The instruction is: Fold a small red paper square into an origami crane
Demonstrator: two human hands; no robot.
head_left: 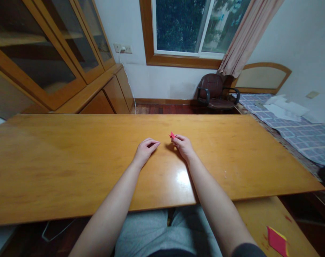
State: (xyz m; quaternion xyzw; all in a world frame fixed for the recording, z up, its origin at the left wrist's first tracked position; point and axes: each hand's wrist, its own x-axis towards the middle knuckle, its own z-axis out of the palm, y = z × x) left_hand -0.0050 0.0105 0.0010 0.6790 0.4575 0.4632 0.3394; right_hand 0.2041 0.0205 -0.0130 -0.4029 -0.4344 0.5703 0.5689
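Between the thumb and fingers of my right hand [182, 143] is a small red folded paper figure [172, 135], its pointed tips sticking up and to the left. It is held a little above the wooden table [71, 160], and the hand casts a shadow there. To its left, my left hand [147, 149] has its thumb and fingertips brought together in a pinch, with nothing visible in them. A short gap separates its fingertips from the paper figure. My fingers partly cover the right side of the figure.
A red packet with yellow edges [277, 241] lies on a lower wooden surface [258, 214] at bottom right. Beyond the table stand a brown armchair [213, 91], a bed [288, 125] and a glass-door cabinet [66, 53]. A white cord [128, 80] hangs from the wall socket.
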